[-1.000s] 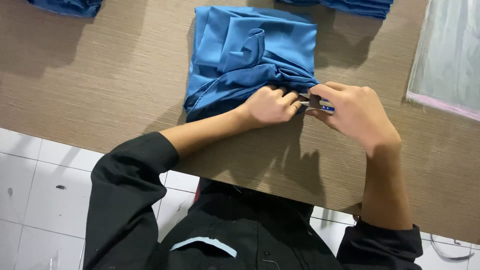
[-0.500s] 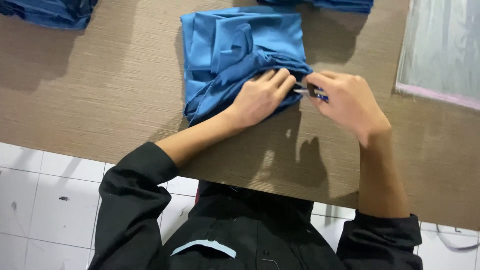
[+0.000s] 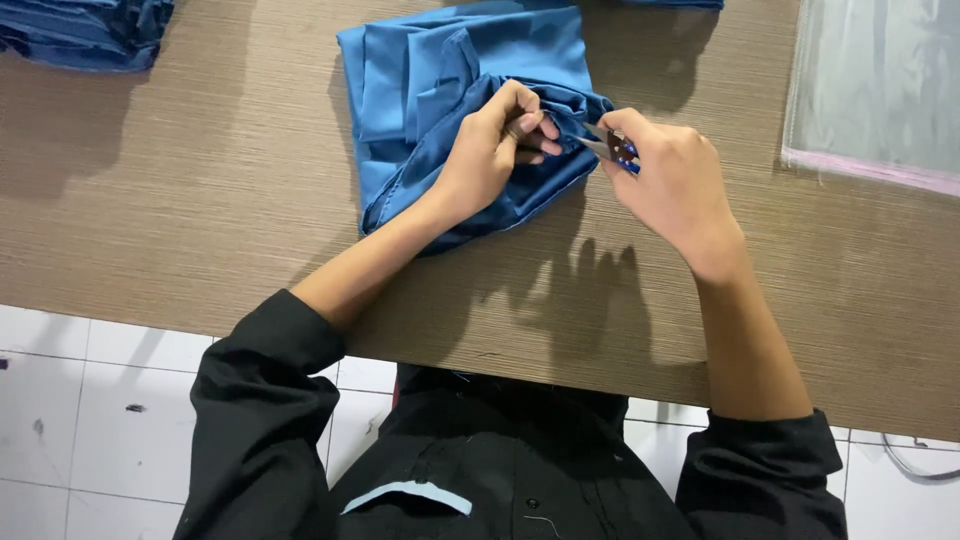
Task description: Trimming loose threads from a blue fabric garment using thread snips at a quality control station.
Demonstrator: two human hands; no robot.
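Observation:
A folded blue garment point(image 3: 430, 90) lies on the brown wooden table point(image 3: 200, 200). My left hand point(image 3: 495, 150) pinches a bunched edge of the cloth at the garment's right side. My right hand point(image 3: 670, 180) grips a small metal thread snipper point(image 3: 612, 150) with blue handles, its tip against the pinched fabric right beside my left fingers. Both forearms are bare below black sleeves.
A pile of blue fabric point(image 3: 85, 30) sits at the table's far left corner. A clear plastic bag point(image 3: 880, 85) with a pink edge lies at the right. More blue cloth point(image 3: 670, 4) shows at the top edge. White floor tiles point(image 3: 90, 400) lie below the table's near edge.
My left hand has shifted its grip higher on the cloth, lifting the bunched edge. My right hand with the snipper has stayed against the fabric.

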